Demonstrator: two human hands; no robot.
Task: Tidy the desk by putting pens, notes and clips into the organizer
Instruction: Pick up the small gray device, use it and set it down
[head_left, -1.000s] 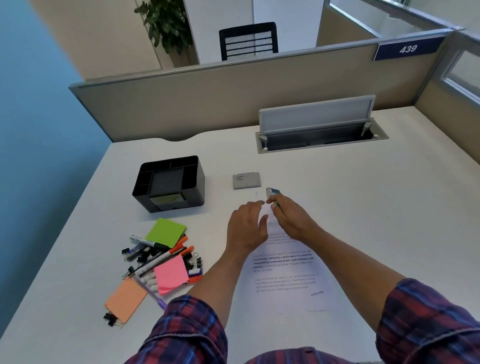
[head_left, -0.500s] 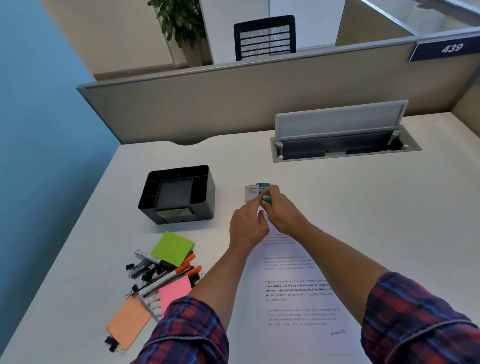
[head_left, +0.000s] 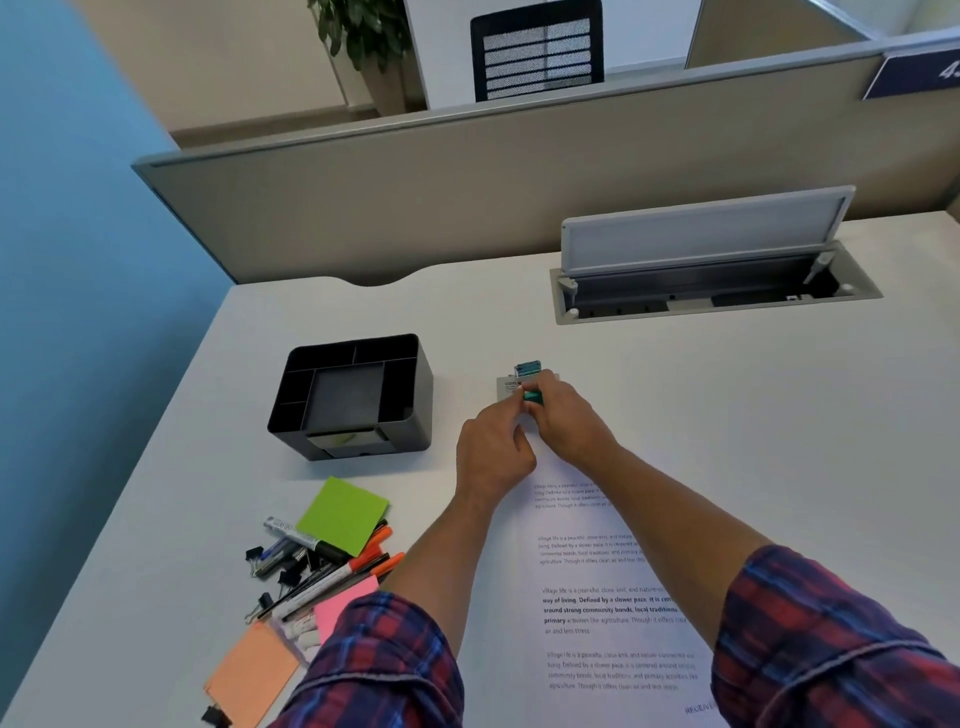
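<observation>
Gaping black compartmented organizer (head_left: 358, 400), upright.

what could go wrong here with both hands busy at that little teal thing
The right hand pinches the small teal item over the grey pad; the grip looks slight, so it may drop. Both forearms cross the printed sheet and could drag it. The pens and clips remain outside the organizer.

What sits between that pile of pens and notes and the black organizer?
Nothing visible. The pile of pens and the green sticky note lie just in front of the organizer, with only bare desk between. Both hands are off to the right.
</observation>
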